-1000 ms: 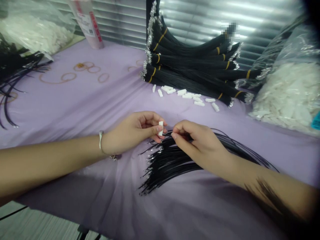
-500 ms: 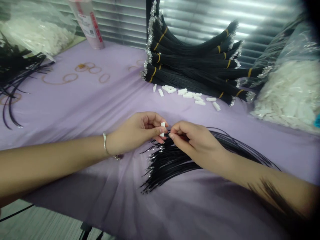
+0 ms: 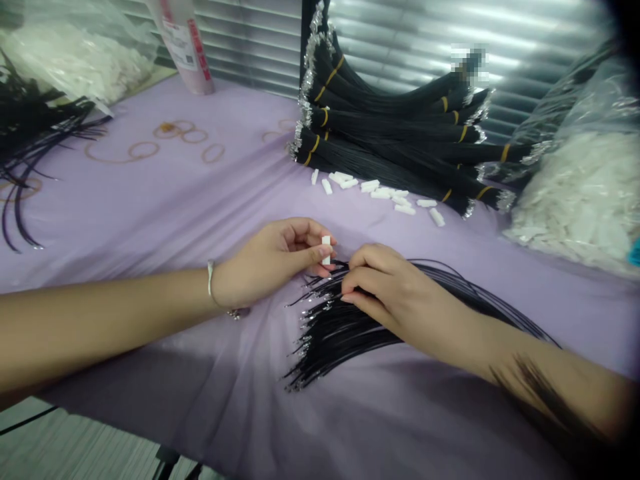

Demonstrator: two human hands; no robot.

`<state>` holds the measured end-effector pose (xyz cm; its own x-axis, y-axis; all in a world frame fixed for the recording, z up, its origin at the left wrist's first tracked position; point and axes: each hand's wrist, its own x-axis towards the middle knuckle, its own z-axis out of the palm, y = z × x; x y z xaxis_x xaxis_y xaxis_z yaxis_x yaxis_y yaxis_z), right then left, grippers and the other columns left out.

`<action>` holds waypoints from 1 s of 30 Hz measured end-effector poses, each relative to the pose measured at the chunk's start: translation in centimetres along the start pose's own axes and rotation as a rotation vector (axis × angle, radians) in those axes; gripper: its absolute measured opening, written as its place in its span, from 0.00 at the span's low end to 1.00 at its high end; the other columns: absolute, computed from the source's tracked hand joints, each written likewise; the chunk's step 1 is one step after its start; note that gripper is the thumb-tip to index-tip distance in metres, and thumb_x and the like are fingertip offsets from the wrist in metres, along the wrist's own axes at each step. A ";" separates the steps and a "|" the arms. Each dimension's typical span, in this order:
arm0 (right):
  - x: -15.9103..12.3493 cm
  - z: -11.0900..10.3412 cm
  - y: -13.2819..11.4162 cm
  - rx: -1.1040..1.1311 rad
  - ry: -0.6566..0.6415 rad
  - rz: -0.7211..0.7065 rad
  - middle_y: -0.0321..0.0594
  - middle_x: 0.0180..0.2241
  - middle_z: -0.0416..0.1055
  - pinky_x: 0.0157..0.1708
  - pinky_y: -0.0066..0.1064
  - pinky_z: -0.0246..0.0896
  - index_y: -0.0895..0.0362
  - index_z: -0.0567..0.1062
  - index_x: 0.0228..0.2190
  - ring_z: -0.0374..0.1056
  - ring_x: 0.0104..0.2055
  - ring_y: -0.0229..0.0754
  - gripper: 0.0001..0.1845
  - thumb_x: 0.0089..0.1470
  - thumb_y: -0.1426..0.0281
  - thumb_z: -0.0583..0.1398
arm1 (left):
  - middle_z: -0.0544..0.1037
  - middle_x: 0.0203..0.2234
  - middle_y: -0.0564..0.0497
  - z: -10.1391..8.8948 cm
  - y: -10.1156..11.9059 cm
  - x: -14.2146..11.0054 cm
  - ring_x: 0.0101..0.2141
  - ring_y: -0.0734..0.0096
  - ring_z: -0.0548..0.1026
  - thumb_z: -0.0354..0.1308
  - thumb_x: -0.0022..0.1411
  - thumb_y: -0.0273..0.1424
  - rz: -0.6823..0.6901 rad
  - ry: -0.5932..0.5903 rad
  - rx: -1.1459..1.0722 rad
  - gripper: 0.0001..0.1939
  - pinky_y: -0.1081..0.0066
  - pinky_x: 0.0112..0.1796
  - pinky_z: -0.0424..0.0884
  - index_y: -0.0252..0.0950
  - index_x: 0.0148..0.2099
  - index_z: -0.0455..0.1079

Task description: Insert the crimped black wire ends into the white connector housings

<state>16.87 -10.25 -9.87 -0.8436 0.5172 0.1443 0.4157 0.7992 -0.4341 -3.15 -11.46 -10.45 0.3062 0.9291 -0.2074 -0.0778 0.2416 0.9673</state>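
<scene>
My left hand point(image 3: 277, 260) pinches a small white plastic connector point(image 3: 326, 245) between thumb and fingers, held upright just above the purple cloth point(image 3: 150, 207). My right hand point(image 3: 387, 290) rests with curled fingers on a loose fan of black wires point(image 3: 333, 330) with metal tips, its fingertips pressed down among the wire ends a little right of and below the connector. Whether it has a single wire pinched is hidden by the fingers.
Bundles of black wires point(image 3: 390, 140) bound with yellow bands are stacked at the back. Several loose white connectors point(image 3: 380, 192) lie before them. Bags of white connectors sit at right point(image 3: 575, 193) and back left point(image 3: 75, 60). Rubber bands point(image 3: 175, 137) and more black wires point(image 3: 30, 147) lie left.
My right hand has dropped away from the connector down onto the loose wires. My left hand keeps the connector in about the same place.
</scene>
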 end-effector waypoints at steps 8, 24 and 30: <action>-0.2 -0.2 -0.5 0.230 0.183 0.161 0.37 0.31 0.66 0.34 0.26 0.60 0.57 0.64 0.33 0.62 0.32 0.34 0.03 0.58 0.75 0.51 | 0.72 0.28 0.53 0.3 0.5 -0.2 0.29 0.83 0.71 0.56 0.58 0.28 -0.005 -0.034 0.046 0.06 0.81 0.33 0.71 0.30 0.37 0.66; 0.6 -0.8 -0.5 0.432 0.246 0.484 0.32 0.18 0.61 0.19 0.25 0.49 0.56 0.69 0.22 0.55 0.20 0.31 0.09 0.53 0.69 0.56 | 0.74 0.31 0.51 -0.1 0.4 -0.3 0.28 0.82 0.70 0.57 0.57 0.30 -0.018 -0.128 0.053 0.09 0.80 0.33 0.71 0.32 0.39 0.73; 0.6 -0.7 -0.6 0.391 0.249 0.493 0.32 0.18 0.62 0.19 0.25 0.50 0.56 0.70 0.21 0.56 0.20 0.32 0.09 0.51 0.71 0.56 | 0.75 0.29 0.51 0.1 0.7 -0.3 0.27 0.83 0.70 0.58 0.56 0.29 -0.020 -0.096 0.121 0.08 0.82 0.31 0.70 0.31 0.36 0.74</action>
<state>16.36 -10.21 -8.86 -0.4644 0.8852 0.0271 0.5385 0.3065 -0.7849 -3.21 -11.65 -9.72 0.3959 0.8922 -0.2173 0.0423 0.2186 0.9749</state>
